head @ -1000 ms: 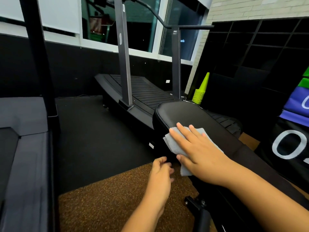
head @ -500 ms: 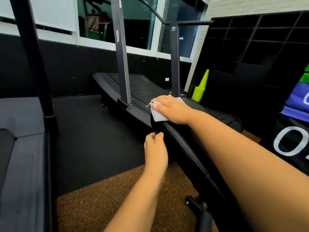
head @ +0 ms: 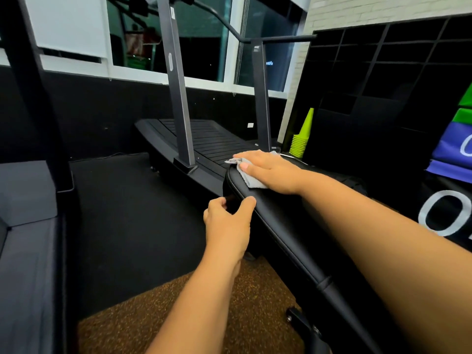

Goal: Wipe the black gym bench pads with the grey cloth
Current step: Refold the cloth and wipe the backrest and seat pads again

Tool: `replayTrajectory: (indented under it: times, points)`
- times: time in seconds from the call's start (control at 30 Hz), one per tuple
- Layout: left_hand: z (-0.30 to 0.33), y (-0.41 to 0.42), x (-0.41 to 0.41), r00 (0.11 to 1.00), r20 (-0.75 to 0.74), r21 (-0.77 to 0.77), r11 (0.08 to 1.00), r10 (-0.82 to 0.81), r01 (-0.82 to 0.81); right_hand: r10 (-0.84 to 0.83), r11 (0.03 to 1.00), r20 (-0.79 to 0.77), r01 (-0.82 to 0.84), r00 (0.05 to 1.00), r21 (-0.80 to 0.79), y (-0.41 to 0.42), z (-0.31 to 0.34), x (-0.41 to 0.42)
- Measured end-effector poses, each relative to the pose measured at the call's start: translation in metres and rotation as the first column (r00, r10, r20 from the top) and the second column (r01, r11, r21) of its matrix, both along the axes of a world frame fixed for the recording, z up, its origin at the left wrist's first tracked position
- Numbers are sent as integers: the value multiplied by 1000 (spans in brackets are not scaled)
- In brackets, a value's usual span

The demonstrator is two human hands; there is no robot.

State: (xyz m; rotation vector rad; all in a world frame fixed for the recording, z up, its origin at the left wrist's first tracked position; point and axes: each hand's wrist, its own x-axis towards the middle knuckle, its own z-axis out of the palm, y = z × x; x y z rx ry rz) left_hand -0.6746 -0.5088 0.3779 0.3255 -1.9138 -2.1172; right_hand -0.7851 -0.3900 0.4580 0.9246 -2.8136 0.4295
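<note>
**Right hand flat on the cloth at the far end of the bench pad**

The right hand [head: 270, 172] lies palm-down with fingers straight and close together, pressing the grey cloth [head: 249, 175] onto the top of the black bench pad [head: 286, 226] near its far rounded end; the cloth shows as a crumpled fold under the fingertips and thumb, with one corner sticking out toward the treadmill [head: 212, 144]; most of it is hidden beneath the palm. The left hand [head: 227, 226] is lower and nearer, at the left side of the pad; its thumb is hooked onto the pad's edge and its fingers are curled toward the underside, so it looks to grip the side of the pad, though the fingertips disappear into dark shadow and how firmly they close cannot be told.

The pad runs long and narrow from the lower right up toward the middle, glossy, with a seam along its edge; a gap between two pad sections shows nearer the camera. Beyond the pad's end stands the curved treadmill with two grey uprights; to its right a stack of lime-green cones [head: 302, 139] stands by the wall. Brown speckled flooring [head: 204, 315] lies under the left forearm; black matting [head: 127, 213] lies farther on.
</note>
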Motion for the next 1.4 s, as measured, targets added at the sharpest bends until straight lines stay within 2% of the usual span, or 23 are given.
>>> replayTrajectory:
  times: [0.1,0.2,0.3,0.43,0.63,0.77,0.83,0.93,1.1,1.17,1.27,1.4]
  points:
    - [-1,4,0,1000,-8,-6,1000,21,-21,-165,986,40,165,985,10,27,-1,-16]
    - [0,7,3,999,-22,-3,999,34,-34,-365,930,93,367,926,2,50,-4,-25]
    - [0,8,6,999,-25,-8,999,31,-31,-490,868,165,496,856,0,66,-8,-24]
    - [0,9,8,1000,-5,5,1000,26,-26,-613,783,169,622,772,0,89,-20,-2]
    - [5,10,13,1000,21,9,1000,7,-7,-646,755,226,653,729,53,122,-31,47]
    - [9,9,14,999,40,5,1000,-21,21,-632,775,240,607,736,177,125,-30,71]
    - [10,10,15,998,54,13,999,-38,38,-615,785,181,573,768,237,108,-28,87]
    - [12,14,18,996,73,11,999,-46,46,-487,859,115,450,866,244,69,-33,123]
    - [21,14,29,994,102,-85,995,-37,46,-365,917,52,349,929,194,61,-48,173]
    - [24,16,38,993,108,-225,974,38,-13,-364,922,50,353,930,157,74,-50,184]
    - [23,22,59,994,38,-425,902,101,-75,-506,857,59,494,860,144,110,-48,179]
    - [19,46,100,981,-191,-640,763,-43,-91,-645,764,102,637,758,99,151,-53,161]
